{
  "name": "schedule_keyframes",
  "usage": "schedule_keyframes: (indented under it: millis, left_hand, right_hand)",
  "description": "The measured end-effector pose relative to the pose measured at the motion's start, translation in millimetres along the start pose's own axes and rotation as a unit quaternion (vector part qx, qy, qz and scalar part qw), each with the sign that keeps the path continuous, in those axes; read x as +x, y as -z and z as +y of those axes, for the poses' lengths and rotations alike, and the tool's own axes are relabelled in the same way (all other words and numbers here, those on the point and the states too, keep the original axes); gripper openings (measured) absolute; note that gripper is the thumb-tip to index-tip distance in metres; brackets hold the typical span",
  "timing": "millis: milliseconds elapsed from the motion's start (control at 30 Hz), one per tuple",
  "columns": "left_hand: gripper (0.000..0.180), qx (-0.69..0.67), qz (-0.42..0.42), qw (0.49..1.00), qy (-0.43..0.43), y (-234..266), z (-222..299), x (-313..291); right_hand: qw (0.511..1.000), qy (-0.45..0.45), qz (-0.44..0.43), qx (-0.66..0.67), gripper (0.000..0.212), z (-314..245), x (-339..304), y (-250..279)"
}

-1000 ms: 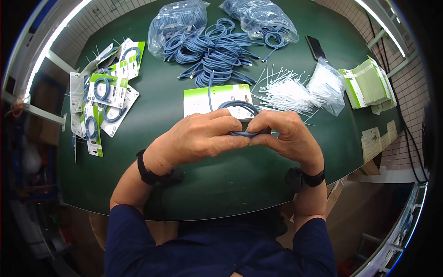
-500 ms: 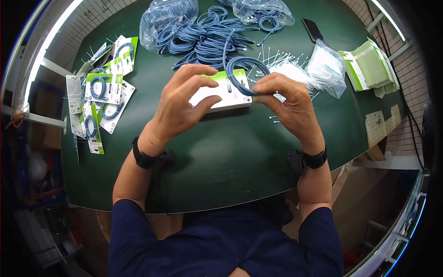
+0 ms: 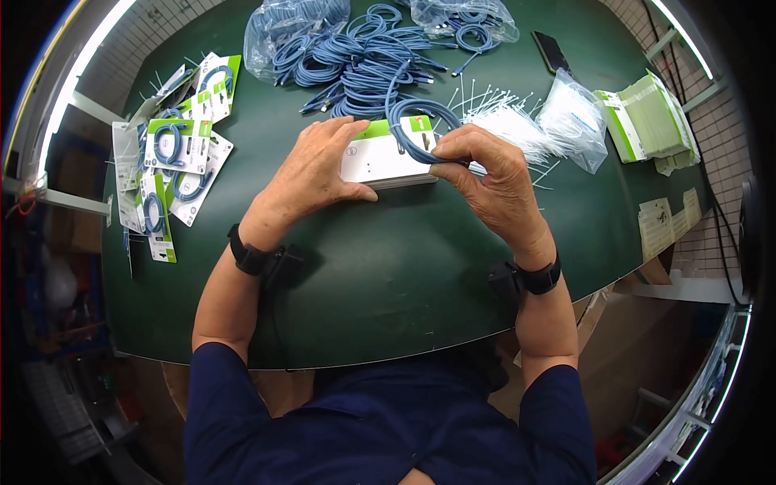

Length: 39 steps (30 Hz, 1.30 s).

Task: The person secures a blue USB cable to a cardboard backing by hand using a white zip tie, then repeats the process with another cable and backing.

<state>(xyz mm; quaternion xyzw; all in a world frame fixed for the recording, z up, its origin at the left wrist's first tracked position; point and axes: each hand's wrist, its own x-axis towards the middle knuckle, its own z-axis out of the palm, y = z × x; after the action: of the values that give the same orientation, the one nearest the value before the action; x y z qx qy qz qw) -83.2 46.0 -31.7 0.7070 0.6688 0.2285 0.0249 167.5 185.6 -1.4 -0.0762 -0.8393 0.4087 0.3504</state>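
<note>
My right hand (image 3: 493, 174) pinches a coiled blue cable (image 3: 402, 129) between thumb and fingers, holding it above the right part of a stack of white and green packaging cards (image 3: 376, 163). The coil hides some of the top card. At the stack's left end, my left hand (image 3: 311, 166) is closed around it, with the thumb along the near edge and the fingers at the far edge. Just beyond lies a heap of coiled blue cables (image 3: 372, 73). White cable ties (image 3: 505, 129) are spread to the right of the stack.
Carded cables (image 3: 176, 145) are piled on the left of the green table (image 3: 364, 283). Clear bags of cables (image 3: 287, 36) lie at the back. To the right are a bag of ties (image 3: 572, 121), a black phone (image 3: 551, 52) and a row of green-white cards (image 3: 651, 121).
My left hand has come down from above the stack onto its left end. My right hand has shifted slightly left and toward the far side, still pinching the coiled cable.
</note>
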Motion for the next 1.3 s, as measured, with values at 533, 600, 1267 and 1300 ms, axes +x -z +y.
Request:
schedule_keyframes:
  millis: [533, 600, 1267, 1300]
  left_hand:
    - [0.008, 0.159, 0.056, 0.983, -0.076, 49.9, 75.2, -32.3]
    - [0.006, 0.130, 0.020, 0.988, -0.079, 44.3, 77.6, -44.0]
    - [0.019, -0.183, 0.289, 0.937, -0.077, 12.0, 76.5, -67.9]
    - [0.020, -0.280, 0.241, 0.929, 0.005, 14.1, 84.5, -78.3]
  right_hand:
    - [0.993, 0.100, 0.068, 0.016, 0.024, -14.9, -4.9, -13.4]
    - [0.994, 0.098, 0.057, 0.002, 0.024, -20.3, -5.5, -16.4]
    - [0.992, 0.086, 0.087, -0.005, 0.018, 2.4, -23.4, -68.4]
    - [0.991, 0.098, 0.089, -0.008, 0.018, 4.0, -23.3, -68.6]
